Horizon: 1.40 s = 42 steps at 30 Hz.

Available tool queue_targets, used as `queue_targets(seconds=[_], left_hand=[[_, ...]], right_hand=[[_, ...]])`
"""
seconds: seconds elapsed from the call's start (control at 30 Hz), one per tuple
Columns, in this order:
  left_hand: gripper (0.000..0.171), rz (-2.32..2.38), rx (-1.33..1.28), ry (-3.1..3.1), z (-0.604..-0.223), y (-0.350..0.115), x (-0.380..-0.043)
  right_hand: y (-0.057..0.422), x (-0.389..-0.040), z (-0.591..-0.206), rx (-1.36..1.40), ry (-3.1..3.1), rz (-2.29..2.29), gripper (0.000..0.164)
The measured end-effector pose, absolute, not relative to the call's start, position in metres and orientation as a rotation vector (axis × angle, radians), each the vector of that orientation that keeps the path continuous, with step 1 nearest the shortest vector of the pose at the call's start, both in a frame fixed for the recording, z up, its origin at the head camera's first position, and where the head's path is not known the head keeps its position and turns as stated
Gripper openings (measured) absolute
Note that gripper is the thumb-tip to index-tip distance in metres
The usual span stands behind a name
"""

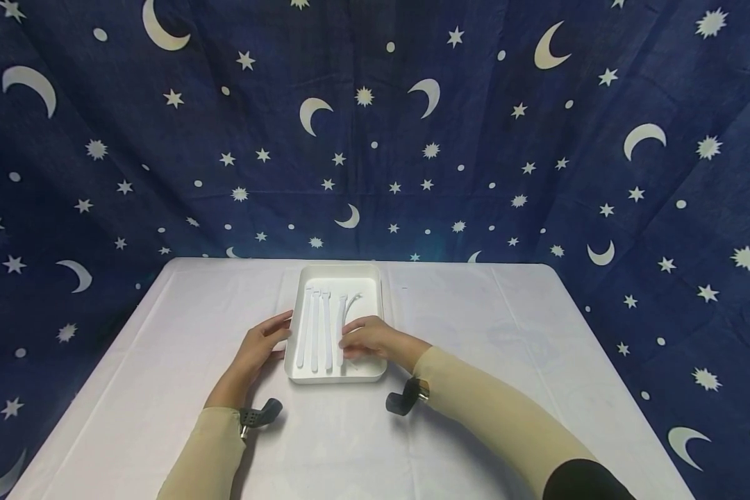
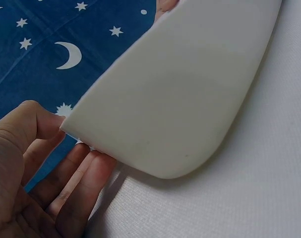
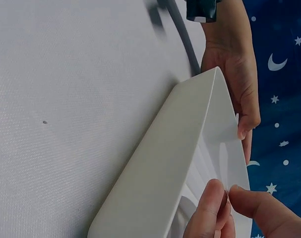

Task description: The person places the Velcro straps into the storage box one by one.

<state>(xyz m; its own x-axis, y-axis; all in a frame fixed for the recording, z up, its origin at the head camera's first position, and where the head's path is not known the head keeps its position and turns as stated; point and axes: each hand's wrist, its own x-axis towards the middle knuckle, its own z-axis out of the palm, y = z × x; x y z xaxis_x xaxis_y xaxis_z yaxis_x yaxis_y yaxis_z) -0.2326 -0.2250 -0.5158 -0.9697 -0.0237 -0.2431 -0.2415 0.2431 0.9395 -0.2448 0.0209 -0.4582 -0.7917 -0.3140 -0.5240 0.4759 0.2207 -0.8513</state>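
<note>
A shallow white tray (image 1: 369,278) lies on the table, holding several slim white strips with wider ends. Three strips, among them the one by the left wall (image 1: 304,326), stand side by side lengthwise. At the tray's left side my left hand (image 1: 259,347) grips the rim, thumb at the top edge and fingers against the outer wall (image 2: 155,124). Over the tray's right half, my right hand (image 1: 369,337) pinches a white strip (image 1: 342,312) between thumb and fingertips (image 3: 212,193). A curved strip (image 1: 353,301) sits just beside it, partly hidden by that hand.
A white cloth (image 1: 475,333) covers the table. Behind and beside it hangs a dark blue curtain (image 1: 375,173) with moons and stars. Each wrist wears a black camera mount, the left one (image 1: 261,414) and the right one (image 1: 406,397) in front of the tray.
</note>
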Motion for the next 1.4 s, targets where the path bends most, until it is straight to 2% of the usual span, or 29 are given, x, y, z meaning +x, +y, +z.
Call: queue_targets(seconds=[1.1,1.4], left_hand=[[0.057,1.806,-0.252,2.330,-0.516,-0.226,-0.232],[0.056,1.797,-0.252,2.339,-0.516,-0.227,-0.233]], right_hand=[[0.014,-0.244,-0.465,0.187,1.932,-1.612,0.024],[0.024,-0.248,-0.454,0.115,2.038,-1.511,0.026]])
